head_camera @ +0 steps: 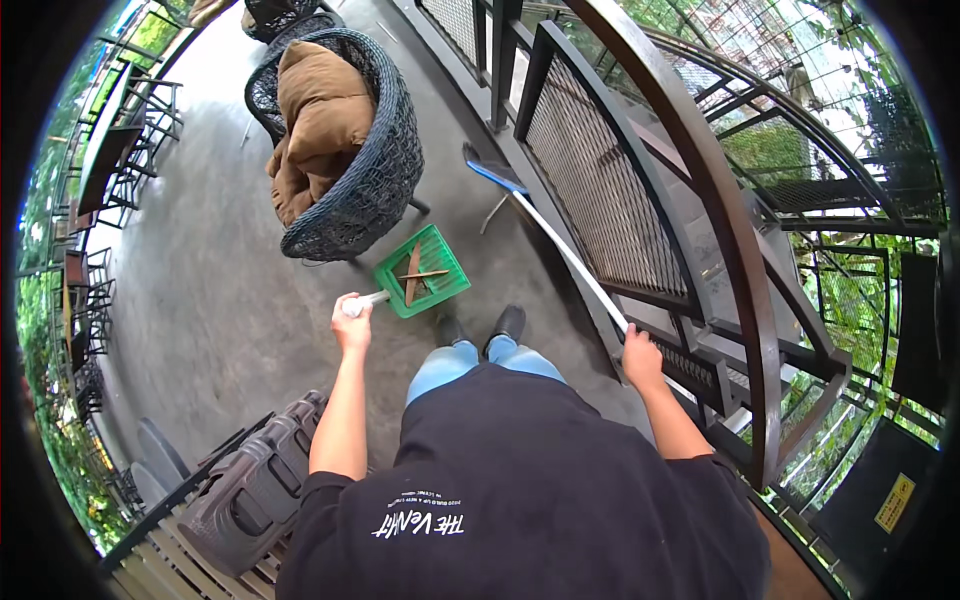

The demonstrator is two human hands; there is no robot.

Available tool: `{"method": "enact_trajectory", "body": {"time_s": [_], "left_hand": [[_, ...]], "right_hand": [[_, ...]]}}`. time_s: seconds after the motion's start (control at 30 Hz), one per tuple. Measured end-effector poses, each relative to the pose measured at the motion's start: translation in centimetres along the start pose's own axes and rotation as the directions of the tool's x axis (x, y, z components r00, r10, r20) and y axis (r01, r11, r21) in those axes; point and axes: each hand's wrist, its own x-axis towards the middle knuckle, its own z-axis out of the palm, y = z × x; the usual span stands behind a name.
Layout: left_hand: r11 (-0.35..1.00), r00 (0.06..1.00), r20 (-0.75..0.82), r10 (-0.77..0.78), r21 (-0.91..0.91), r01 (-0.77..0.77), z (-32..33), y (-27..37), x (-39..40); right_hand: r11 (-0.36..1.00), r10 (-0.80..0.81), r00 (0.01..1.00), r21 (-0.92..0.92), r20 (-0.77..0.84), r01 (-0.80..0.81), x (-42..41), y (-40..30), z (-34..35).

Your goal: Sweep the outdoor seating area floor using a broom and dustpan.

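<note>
My left hand is closed around the pale handle of a green plastic dustpan, which is held in front of my feet. Long brown dry pieces, perhaps leaves or pods, lie crossed in the pan with some fine debris. On the right, my right hand grips the white pole of a broom. The broom's blue head with dark bristles rests on the concrete floor, beside the base of the metal railing and away from the dustpan.
A woven wicker chair with brown cushions stands just beyond the dustpan. Metal mesh railing runs along the right. Dark plastic chairs or similar moulded items are at lower left. Tables and stools line the far left.
</note>
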Motion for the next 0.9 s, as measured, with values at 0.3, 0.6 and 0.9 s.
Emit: {"method": "enact_trajectory", "body": {"time_s": [0.3, 0.6, 0.9], "left_hand": [[0.978, 0.998, 0.066, -0.025, 0.210, 0.010, 5.3, -1.2, 3.5], [0.974, 0.998, 0.056, -0.035, 0.227, 0.022, 5.1, -1.8, 3.1], [0.967, 0.995, -0.082, -0.058, 0.244, 0.076, -4.6, -4.7, 2.4]], "right_hand": [[0.950, -0.116, 0.941, 0.313, 0.318, 0.011, -0.7, -8.8, 1.7], [0.744, -0.040, 0.899, 0.614, 0.436, -0.265, -6.6, -12.0, 0.9], [0.824, 0.161, 0.922, 0.467, 0.351, -0.322, -9.0, -12.3, -1.2]]}}
